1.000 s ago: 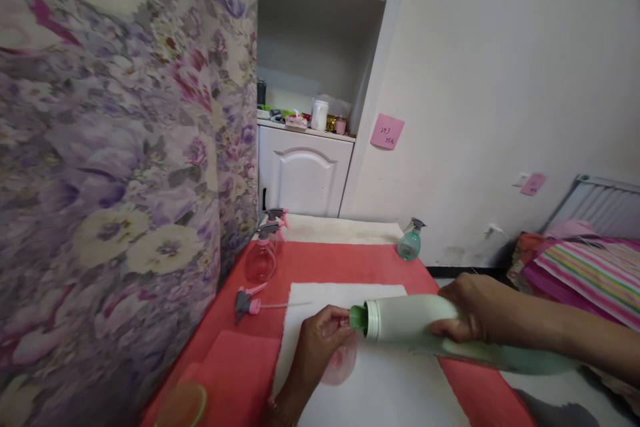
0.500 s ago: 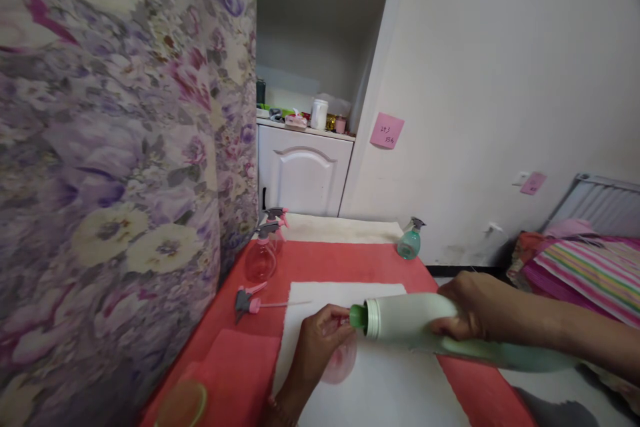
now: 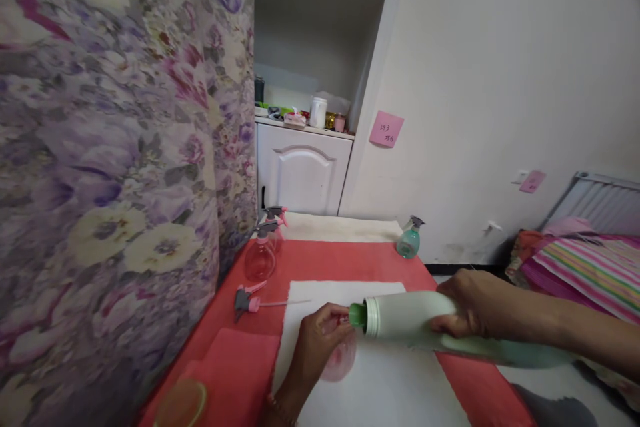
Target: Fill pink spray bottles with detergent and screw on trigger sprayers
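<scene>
Pink bottle (image 3: 341, 363): one, without its head, on the white sheet (image 3: 395, 390); contents hard to tell.
Left hand (image 3: 316, 341): one, gripping that neck and partly hiding it.
Green bottle (image 3: 403, 313): one, tipped over the sheet, spout (image 3: 357, 315) at the pink bottle's neck; its inside is hidden.
Right hand (image 3: 463, 307): one, closed around the green bottle.
Spray head (image 3: 244, 301): one, left of the sheet, tube crossing its edge.
Pink sprayers (image 3: 260, 261): two, beyond the sheet, leftward.
Teal sprayer (image 3: 409, 243): one, beyond the sheet, rightward.
</scene>
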Available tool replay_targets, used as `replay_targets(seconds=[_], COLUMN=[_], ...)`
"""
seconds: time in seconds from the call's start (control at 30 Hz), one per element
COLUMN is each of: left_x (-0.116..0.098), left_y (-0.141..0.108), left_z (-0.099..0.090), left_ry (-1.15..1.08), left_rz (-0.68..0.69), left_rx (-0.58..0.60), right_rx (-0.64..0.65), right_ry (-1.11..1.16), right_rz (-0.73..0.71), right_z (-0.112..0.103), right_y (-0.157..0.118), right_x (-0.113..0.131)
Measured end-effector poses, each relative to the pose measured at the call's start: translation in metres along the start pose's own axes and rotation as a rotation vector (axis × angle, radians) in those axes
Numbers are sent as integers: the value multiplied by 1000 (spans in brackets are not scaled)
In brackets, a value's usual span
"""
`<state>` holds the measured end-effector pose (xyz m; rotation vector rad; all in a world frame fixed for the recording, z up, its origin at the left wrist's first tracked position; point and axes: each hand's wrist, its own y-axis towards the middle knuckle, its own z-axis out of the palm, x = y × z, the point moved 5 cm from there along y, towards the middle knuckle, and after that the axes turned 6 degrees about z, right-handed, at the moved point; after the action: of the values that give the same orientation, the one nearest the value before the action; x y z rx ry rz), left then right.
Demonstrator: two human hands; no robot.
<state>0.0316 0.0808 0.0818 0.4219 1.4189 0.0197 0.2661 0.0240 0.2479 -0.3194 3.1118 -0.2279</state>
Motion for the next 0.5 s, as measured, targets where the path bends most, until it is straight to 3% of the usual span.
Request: replay_targets(seconds=[0.5], left_x=[2], left_y=[1], left_z=[-1], left_ry=[20], left_rz=[3], left_rx=[-8], right_rx=[14], right_ry=[-3], right_rz=[12], right_z=[-2], right_y=[0], right_x=[2])
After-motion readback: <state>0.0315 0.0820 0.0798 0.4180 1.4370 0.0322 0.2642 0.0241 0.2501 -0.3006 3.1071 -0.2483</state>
